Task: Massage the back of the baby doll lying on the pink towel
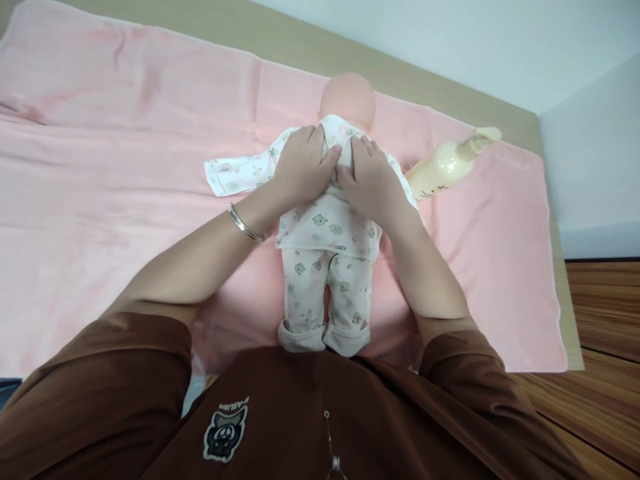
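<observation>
A baby doll [347,100] lies stretched out on a pink blanket, its bald head away from me and no face showing. It wears a white printed top [327,230] and matching trousers [303,283] with turned-up cuffs. My left hand [305,163] lies flat across the left side of the doll's upper body, thumb pointing inward. On the other side my right hand [375,180] rests the same way, fingers toward the doll's shoulder. The two thumbs come close together near the middle. Nothing is gripped by either hand.
The pink blanket [150,147] covers most of a pale wooden table [425,87]. To the right of the doll, a pale yellow pump bottle [440,170] lies on its side. A white wall [500,53] stands behind; wood flooring [610,313] shows at the right.
</observation>
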Tool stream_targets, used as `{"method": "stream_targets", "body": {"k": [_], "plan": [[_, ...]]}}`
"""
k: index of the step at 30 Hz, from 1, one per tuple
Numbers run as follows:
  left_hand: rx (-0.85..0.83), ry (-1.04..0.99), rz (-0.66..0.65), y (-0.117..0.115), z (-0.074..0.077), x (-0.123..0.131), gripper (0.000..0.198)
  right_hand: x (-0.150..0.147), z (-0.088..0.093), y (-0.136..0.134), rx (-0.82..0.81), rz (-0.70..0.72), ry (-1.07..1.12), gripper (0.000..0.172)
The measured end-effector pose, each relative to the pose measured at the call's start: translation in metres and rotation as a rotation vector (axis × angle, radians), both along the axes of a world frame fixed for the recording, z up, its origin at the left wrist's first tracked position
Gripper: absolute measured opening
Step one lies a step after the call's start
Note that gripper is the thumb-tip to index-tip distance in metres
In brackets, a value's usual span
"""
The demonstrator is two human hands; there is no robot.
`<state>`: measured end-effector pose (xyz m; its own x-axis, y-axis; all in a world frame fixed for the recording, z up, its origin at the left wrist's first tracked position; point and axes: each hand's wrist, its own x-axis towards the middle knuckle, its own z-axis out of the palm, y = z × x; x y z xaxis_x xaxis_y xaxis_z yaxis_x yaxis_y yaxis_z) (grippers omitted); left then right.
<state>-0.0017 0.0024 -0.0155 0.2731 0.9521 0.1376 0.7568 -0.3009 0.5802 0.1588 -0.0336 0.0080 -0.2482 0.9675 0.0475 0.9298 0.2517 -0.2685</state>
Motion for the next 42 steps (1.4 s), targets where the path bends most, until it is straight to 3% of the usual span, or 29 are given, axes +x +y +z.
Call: {"method": "stream_targets", "body": {"k": [4,9,12,17,24,28,32,39,42], "plan": [[0.024,-0.031,0.036,0.007,-0.014,0.000,0.042,-0.004,-0.001,0.009,-0.007,-0.162,-0.044,0.040],[0.083,-0.068,0.101,0.013,-0.033,0.001,0.051,-0.002,-0.018,0.015,0.042,-0.262,0.001,0.049],[0.089,-0.034,0.130,0.010,-0.031,0.004,0.046,-0.001,-0.026,0.017,0.087,-0.275,0.014,0.052],[0.079,0.051,0.156,0.004,-0.017,0.008,0.031,-0.008,-0.022,0.014,0.084,-0.322,-0.057,0.045],[0.076,-0.086,0.149,0.006,-0.025,0.004,0.041,-0.004,-0.029,0.018,0.128,-0.321,-0.009,0.047],[0.030,-0.024,0.191,0.004,-0.023,0.004,0.043,0.000,-0.032,0.016,0.146,-0.263,0.008,0.049],[0.010,0.023,0.183,-0.002,-0.013,0.005,0.047,-0.005,-0.017,0.002,0.119,-0.169,0.001,0.048],[0.025,-0.071,0.147,-0.004,-0.014,0.004,0.052,-0.013,0.035,-0.039,-0.007,0.002,0.027,0.057],[0.058,-0.131,0.118,0.001,-0.022,0.004,0.045,-0.018,0.033,-0.042,0.075,-0.029,0.031,0.059]]}}
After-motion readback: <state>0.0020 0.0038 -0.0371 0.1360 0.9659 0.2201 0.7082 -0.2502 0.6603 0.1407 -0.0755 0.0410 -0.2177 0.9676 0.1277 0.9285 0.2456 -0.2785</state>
